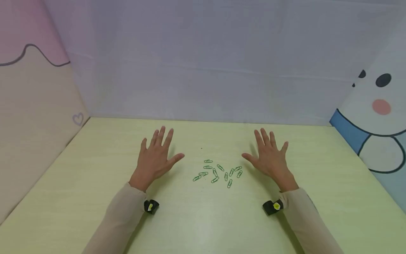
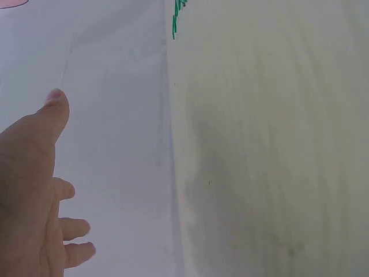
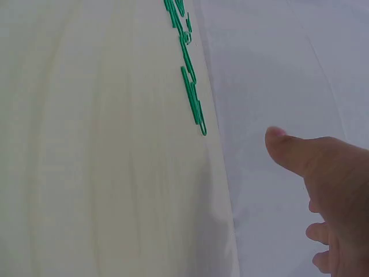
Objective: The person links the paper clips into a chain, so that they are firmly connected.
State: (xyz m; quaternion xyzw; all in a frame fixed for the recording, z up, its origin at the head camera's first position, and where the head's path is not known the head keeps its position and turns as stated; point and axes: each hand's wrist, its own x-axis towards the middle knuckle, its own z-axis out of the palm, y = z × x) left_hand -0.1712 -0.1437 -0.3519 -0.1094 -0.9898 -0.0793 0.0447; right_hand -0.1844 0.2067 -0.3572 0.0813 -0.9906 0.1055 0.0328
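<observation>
Several green paper clips (image 1: pixel 215 172) lie loosely scattered near the middle of the table (image 1: pixel 196 218). To their left, my left hand (image 1: pixel 154 159) is held above the tabletop with its fingers straight and spread, holding nothing. On the other side my right hand (image 1: pixel 270 158) hovers likewise, fingers spread and thumb pointing toward the clips. In the right wrist view some green paper clips (image 3: pixel 189 95) show beyond the thumb, apart from it. The left wrist view catches only a few clips (image 2: pixel 175 20) at its top edge.
A pale cloth wall (image 1: pixel 203 70) rises behind the table's far edge. Printed panels stand at the left (image 1: pixel 35 106) and the right (image 1: pixel 380 141). Each sleeve carries a small black wrist camera, on the left arm (image 1: pixel 152 207) and on the right arm (image 1: pixel 269 208).
</observation>
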